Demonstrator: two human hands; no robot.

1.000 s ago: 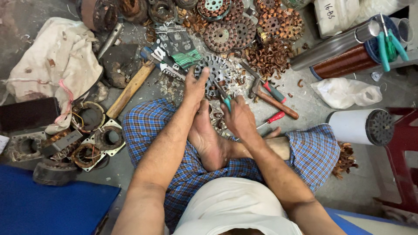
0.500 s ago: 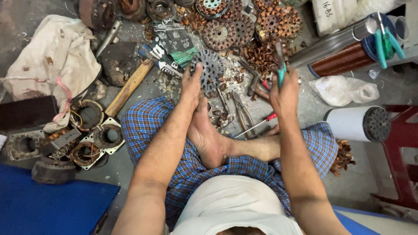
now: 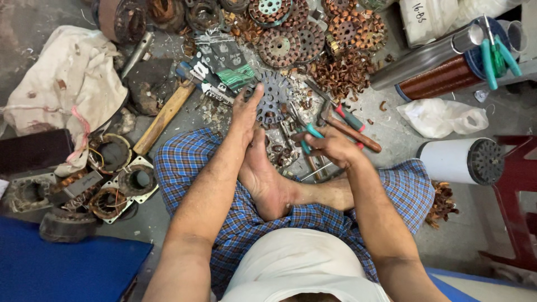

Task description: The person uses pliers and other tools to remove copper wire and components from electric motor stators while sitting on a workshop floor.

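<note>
Underneath, gritty concrete floor (image 3: pixel 386 120); left hand (image 3: pixel 246 112) spread on toothed disc (image 3: pixel 274 99) (right hand (image 3: pixel 330 146) seemingly gripping pliers (image 3: pixel 309 137)).

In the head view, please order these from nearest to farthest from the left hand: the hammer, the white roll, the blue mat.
From the left hand:
1. Hammer, just to its left on the floor.
2. Blue mat, bottom left corner.
3. White roll, far right, beyond the right knee.

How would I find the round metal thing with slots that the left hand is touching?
Start at the bare foot in the middle. Just beyond its toes, the left hand steadies a grey slotted metal disc. Unlike the discs farther away, it holds no copper wire.
</note>
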